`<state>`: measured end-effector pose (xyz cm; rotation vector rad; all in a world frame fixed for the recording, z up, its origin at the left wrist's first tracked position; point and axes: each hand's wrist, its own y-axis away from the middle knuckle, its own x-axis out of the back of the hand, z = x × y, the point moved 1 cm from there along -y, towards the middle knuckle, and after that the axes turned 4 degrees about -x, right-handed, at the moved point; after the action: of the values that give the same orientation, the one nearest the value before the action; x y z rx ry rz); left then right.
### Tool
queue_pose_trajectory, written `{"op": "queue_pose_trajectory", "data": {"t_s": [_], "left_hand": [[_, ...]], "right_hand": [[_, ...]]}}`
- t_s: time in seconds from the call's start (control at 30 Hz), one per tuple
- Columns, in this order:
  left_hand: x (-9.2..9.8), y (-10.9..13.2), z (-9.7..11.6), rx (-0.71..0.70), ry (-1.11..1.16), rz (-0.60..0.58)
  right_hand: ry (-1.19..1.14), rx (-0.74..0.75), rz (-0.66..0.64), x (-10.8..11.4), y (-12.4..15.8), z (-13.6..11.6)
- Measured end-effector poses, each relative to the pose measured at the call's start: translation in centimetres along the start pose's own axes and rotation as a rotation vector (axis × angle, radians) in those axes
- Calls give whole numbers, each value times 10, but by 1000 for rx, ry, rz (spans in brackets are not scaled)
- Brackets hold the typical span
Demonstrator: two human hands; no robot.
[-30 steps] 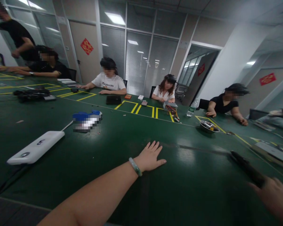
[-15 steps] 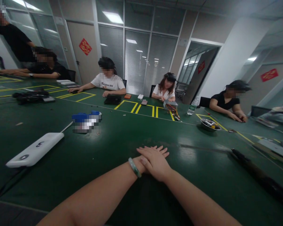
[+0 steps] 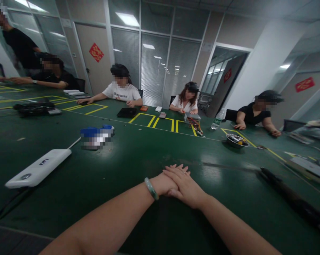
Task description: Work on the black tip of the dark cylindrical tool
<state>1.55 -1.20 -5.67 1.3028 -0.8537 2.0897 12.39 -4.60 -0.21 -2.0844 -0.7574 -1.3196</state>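
My left hand [image 3: 167, 182] lies palm down over the green table [image 3: 138, 219], its fingertips apart and showing past the other hand. A jade-coloured bangle [image 3: 151, 188] circles my left wrist. Across the back of that hand rests my right hand [image 3: 187, 186], fingers stretched out flat, a thin ring on one of them. It covers most of the left fingers and holds no object. Both hands touch each other near the middle of the table.
A white power bank [image 3: 40, 168] with a cable lies left, near a blurred blue-and-white item [image 3: 97, 136]. A black rod-like thing [image 3: 292, 198] lies right. Farther off are a metal bowl [image 3: 236, 140], a water bottle [image 3: 217, 119], a wired metal box [image 3: 192, 117] and several seated people.
My right hand has slid right and forward along the left hand, toward its fingers. The rightmost seated person's hands have moved apart.
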Motion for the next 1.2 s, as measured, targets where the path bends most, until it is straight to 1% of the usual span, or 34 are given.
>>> {"op": "queue_pose_trajectory", "data": {"t_s": [0.07,0.1,0.17,0.23,0.37,0.43,0.47,0.57,0.7,0.93,1.2], "left_hand": [[19,14,-11,-211,6,-100],[27,17,-13,-241,12,-88],[39,18,-10,-244,20,-64],[45,15,-4,-211,29,-38],[47,13,0,-179,61,-57],[47,14,-2,-167,82,-84],[47,14,-4,-162,89,-96],[47,14,-6,-150,95,-115],[44,13,-8,-146,83,-111],[42,13,-9,-157,79,-103],[43,13,-7,-142,87,-135]], "right_hand": [[-2,-65,24,2,8,10],[-10,-95,41,3,10,15],[-48,-138,89,4,14,24],[-112,-181,162,4,15,34],[-221,-306,397,9,16,56],[-215,-381,476,13,19,66],[-202,-418,495,16,21,70],[-172,-504,501,23,26,77],[-201,-553,477,26,27,77],[-328,-572,443,21,25,78],[-315,-586,425,22,26,78]]}}
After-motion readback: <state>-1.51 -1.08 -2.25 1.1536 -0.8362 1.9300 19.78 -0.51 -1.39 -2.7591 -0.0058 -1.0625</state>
